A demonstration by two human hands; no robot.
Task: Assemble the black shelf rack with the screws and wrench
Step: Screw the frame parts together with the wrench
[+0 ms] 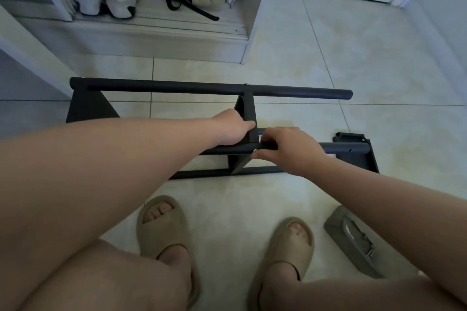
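Observation:
The black shelf rack lies on its side on the tiled floor, with long round tubes running left to right and flat shelf panels between them. My left hand grips the middle shelf panel from the left, thumb on its near face. My right hand curls its fingers around the nearer tube right where it meets that panel. A small pale spot, perhaps a screw head, shows at my right thumb tip. No wrench is visible; whatever my right fingers pinch is hidden.
A grey packaging tray lies on the floor at the lower right. My feet in tan slides stand just behind the rack. An open cabinet holding shoes and a bag is at the back, with a white door at the top right.

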